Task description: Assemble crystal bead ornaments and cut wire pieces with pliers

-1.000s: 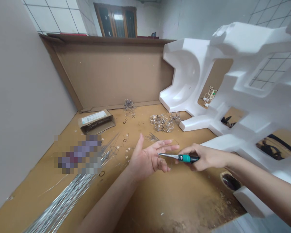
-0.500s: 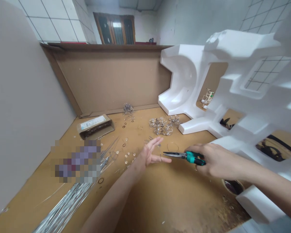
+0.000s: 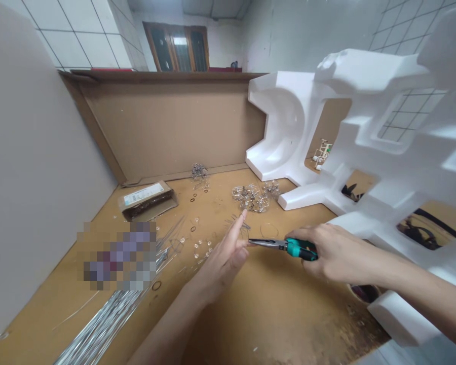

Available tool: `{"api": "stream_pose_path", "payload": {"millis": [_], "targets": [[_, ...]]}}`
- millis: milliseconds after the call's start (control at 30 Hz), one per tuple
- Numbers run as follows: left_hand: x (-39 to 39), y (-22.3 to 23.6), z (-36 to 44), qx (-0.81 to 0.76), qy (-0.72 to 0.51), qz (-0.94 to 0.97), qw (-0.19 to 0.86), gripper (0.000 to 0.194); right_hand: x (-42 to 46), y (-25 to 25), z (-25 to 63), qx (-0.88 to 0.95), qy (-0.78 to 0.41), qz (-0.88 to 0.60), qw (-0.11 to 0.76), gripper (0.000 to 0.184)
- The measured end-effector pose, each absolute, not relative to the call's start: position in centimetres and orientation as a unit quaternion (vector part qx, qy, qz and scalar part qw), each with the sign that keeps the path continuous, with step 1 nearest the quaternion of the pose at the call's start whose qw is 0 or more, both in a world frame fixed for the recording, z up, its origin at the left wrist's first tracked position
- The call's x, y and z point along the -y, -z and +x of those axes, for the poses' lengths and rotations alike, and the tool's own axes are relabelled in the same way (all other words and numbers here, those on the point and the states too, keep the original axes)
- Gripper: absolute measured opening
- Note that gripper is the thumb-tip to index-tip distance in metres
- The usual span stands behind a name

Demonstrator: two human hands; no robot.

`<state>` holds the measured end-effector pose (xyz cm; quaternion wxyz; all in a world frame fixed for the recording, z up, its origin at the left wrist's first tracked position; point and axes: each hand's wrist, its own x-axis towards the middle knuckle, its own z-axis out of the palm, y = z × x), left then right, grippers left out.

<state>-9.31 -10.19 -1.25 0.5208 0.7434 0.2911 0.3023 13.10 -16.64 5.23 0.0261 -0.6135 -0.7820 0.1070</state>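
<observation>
My right hand (image 3: pixel 327 251) is closed around the teal-and-black handles of needle-nose pliers (image 3: pixel 298 248), whose narrow jaws point left. The plier tips meet the fingers of my left hand (image 3: pixel 224 253), which is turned on edge with some fingers stretched out and the thumb nearer to me. A thin curved piece of wire (image 3: pixel 247 232) shows faintly by the tips; whether the jaws grip it I cannot tell. Behind the hands lie several bent wire shapes (image 3: pixel 251 196) in a cluster. A thin wire ring (image 3: pixel 269 231) rests on the table just beyond the pliers.
A bundle of straight silver wires (image 3: pixel 102 324) lies at left front, near a pixelated patch. Small clear beads (image 3: pixel 198 246) are scattered mid-table. An open cardboard box (image 3: pixel 148 203) sits at back left. White moulded foam (image 3: pixel 307 195) stands along the right; a cardboard wall (image 3: pixel 175 126) rises behind.
My left hand has rotated onto its edge, its spread fingers drawing closer together. The pliers have shifted slightly left, so their tips now meet the left fingers.
</observation>
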Motion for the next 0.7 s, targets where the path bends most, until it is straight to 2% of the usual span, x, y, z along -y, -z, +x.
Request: {"api": "stream_pose_path", "payload": {"millis": [167, 700], "targets": [[9.9, 1.8, -9.0, -0.266, -0.341, 0.726, 0.534, 0.087, 16.7, -5.1, 13.6, 0.782, -0.107, -0.613, 0.047, 0.017], [9.5, 1.7, -9.2, -0.253, -0.319, 0.709, 0.576, 0.081, 16.1, -4.7, 14.1, 0.778, -0.210, -0.588, 0.065, 0.006]]}}
